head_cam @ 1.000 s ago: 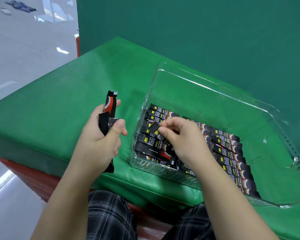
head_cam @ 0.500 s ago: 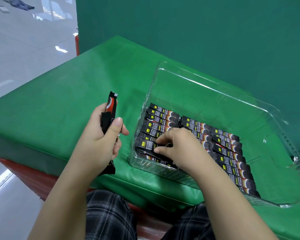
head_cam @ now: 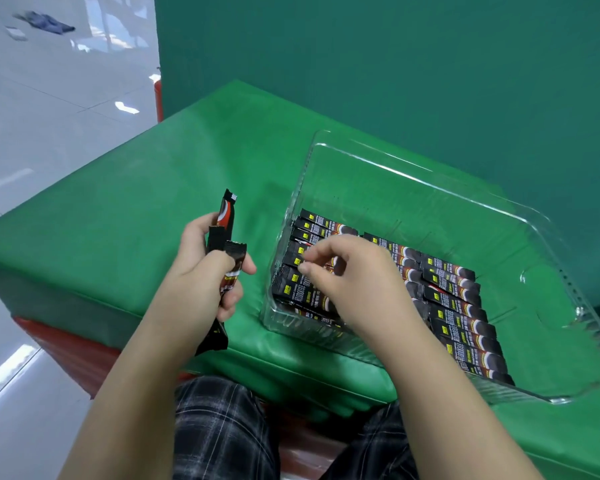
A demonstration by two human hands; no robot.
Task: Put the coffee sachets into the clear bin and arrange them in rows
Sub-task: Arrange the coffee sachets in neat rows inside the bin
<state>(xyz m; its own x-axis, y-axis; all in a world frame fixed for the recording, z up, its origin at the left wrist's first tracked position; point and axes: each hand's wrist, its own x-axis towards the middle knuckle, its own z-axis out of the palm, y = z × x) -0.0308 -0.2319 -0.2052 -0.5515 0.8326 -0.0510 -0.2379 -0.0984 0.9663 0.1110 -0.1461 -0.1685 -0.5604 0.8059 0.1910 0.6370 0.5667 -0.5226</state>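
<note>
Sitting on the green table cover (head_cam: 125,216), the clear bin (head_cam: 430,188) serves as the landmark for everything else. Inside it, black coffee sachets (head_cam: 461,323) lie flat in rows along its near side, packed edge to edge, while the far half of the bin floor shows only green through the plastic.

Over the bin's near-left corner, the right hand (head_cam: 354,282) hovers above the sachet rows with its fingers curled and fingertips drawn toward the thumb; whether anything is pinched between them cannot be told, as the hand itself hides the sachets beneath it. The right forearm crosses the bin's near wall and covers part of the middle row.

Just left of the bin, clear of its wall, the left hand (head_cam: 201,282) grips a small bundle of held sachets (head_cam: 227,220) upright, fingers and thumb wrapped around them; their tops stick up above the fist and one bottom end hangs below the palm.

Behind the bin rises a dark green backdrop (head_cam: 395,64). Left of the bin, beyond the table edge, lies a pale glossy floor (head_cam: 49,116) with some blurred items on it far off. Nearer than the bin, a red table edge (head_cam: 66,351) and plaid trousers (head_cam: 219,427) show below the cover.
</note>
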